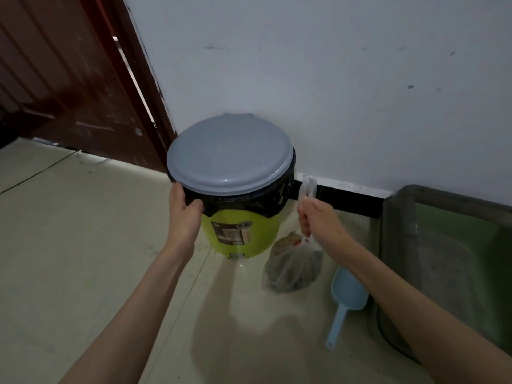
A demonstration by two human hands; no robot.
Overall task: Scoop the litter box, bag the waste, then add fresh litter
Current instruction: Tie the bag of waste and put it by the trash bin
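Translucent knotted bag (295, 268) hangs gripped by right hand (318, 217); left hand (184, 210) grasps round bin's rim (194, 199).

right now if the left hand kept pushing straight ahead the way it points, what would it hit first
The left hand already rests on the black liner at the bin rim, so it would press into the bin just under the grey lid.

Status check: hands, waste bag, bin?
Left hand grips the bin's black-lined rim. Right hand holds tied waste bag by its neck, beside bin. Grey lid shut, blocks drop-in. Scoop on floor by litter box.
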